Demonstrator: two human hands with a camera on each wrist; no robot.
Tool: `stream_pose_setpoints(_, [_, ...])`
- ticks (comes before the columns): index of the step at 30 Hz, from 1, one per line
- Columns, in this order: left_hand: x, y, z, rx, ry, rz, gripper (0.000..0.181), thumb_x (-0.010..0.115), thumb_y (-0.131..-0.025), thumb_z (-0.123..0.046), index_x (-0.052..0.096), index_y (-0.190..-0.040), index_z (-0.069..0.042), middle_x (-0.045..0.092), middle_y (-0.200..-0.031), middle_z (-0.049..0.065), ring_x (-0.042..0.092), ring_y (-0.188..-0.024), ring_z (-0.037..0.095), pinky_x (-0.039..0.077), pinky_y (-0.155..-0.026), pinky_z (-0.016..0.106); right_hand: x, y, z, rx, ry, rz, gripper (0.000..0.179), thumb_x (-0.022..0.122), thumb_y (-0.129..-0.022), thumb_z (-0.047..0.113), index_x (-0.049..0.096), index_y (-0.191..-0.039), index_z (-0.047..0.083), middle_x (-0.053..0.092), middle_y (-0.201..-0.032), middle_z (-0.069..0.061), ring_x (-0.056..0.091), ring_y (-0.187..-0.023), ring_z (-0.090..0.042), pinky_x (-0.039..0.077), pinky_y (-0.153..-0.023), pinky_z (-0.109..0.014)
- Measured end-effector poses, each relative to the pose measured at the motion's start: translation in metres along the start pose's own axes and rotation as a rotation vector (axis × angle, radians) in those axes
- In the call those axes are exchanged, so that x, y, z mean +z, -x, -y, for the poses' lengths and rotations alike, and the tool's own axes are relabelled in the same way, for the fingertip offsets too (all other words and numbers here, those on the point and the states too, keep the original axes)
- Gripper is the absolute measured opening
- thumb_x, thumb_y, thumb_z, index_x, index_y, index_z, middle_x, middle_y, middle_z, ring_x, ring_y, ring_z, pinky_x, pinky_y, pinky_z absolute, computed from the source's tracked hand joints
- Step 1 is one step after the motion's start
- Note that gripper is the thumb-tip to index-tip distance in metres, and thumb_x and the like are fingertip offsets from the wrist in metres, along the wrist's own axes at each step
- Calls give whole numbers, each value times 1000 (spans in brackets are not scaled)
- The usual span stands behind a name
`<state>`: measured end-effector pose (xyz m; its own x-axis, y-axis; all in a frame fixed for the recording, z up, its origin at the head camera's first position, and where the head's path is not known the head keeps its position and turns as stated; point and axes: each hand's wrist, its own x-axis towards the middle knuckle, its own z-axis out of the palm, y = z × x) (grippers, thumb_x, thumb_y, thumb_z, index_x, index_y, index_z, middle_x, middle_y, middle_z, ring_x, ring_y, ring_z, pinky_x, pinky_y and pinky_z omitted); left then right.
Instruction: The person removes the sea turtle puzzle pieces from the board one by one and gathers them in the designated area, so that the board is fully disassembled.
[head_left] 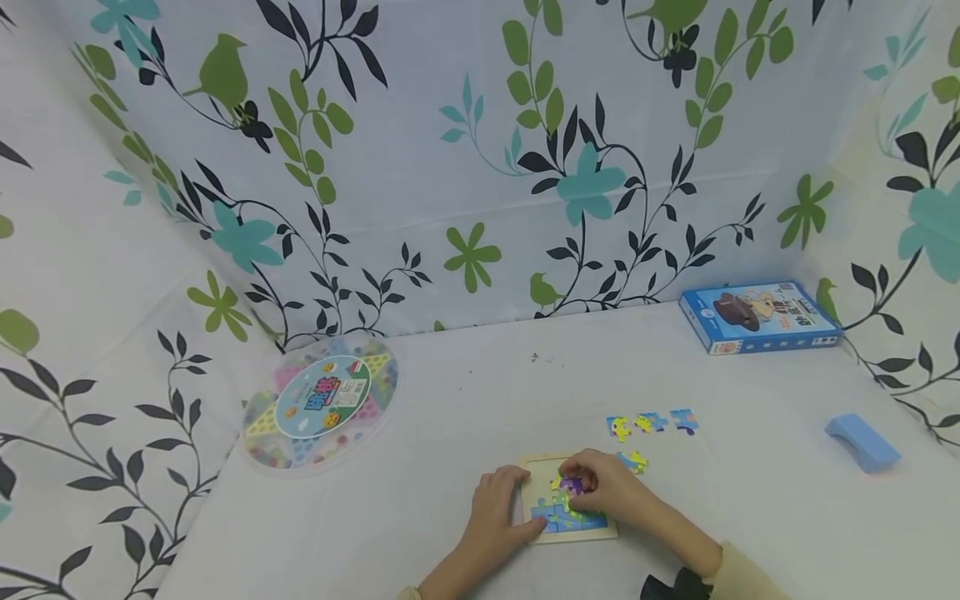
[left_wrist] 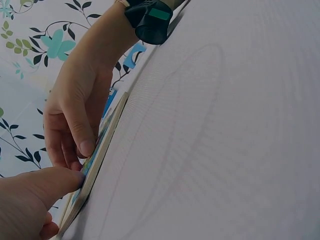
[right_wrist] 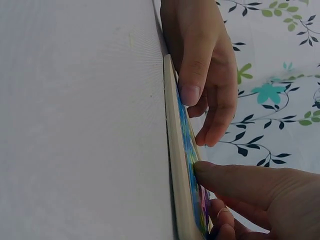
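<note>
Holding puzzle tray (head_left: 577,538) w/ L grip (head_left: 495,510), part-closed round its side; pinching purple pc (head_left: 573,484) w/ R grip (head_left: 609,490), nearly closed, nr loose pcs (head_left: 651,422).

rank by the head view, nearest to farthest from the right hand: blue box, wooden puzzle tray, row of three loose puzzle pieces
1. Wooden puzzle tray, directly under the right hand.
2. Row of three loose puzzle pieces, just beyond the hand.
3. Blue box, at the back right.

White table (head_left: 457,408) with puzzle tray (head_left: 576,538), loose pieces (head_left: 619,428), round case (head_left: 322,397), box (head_left: 761,318), 1 blue block (head_left: 864,444)
</note>
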<state>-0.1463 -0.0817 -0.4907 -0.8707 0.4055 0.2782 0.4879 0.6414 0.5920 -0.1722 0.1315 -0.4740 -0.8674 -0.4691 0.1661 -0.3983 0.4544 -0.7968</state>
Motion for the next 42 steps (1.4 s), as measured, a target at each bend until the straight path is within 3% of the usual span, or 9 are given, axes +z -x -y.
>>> stream_pose_setpoints(10, [0,0,0,8,-1,-2,54,67,-76,-35,45,-116,-7,47,-116,3,38,-97,17,33,-81,37,1,0,-1,26,6,5,39,73,-69,4,58,-105,0,55,-90,2,45,-70,-10,40,-60,-23])
stream_pose_setpoints(18, [0,-1,0,-10,6,12,54,67,-76,-36,45,-115,-7,47,-116,3,38,-97,17,33,-82,37,1,-1,0,26,13,-2,37,73,-68,3,60,-102,-1,52,-81,3,44,-67,-9,40,-57,-23])
stream_pose_setpoints(35, [2,1,1,-3,-1,5,54,68,-76,-37,45,-115,-7,47,-117,2,38,-97,17,33,-81,36,1,1,-1,-72,70,-30,35,71,-69,0,59,-102,-1,51,-82,4,45,-64,-6,41,-54,-20])
stream_pose_setpoints(42, [2,0,2,-4,1,7,54,68,-76,-37,45,-115,-7,47,-117,2,38,-98,18,33,-82,37,0,1,0,-49,57,-15,34,70,-71,1,59,-103,0,51,-81,4,45,-62,-4,42,-53,-21])
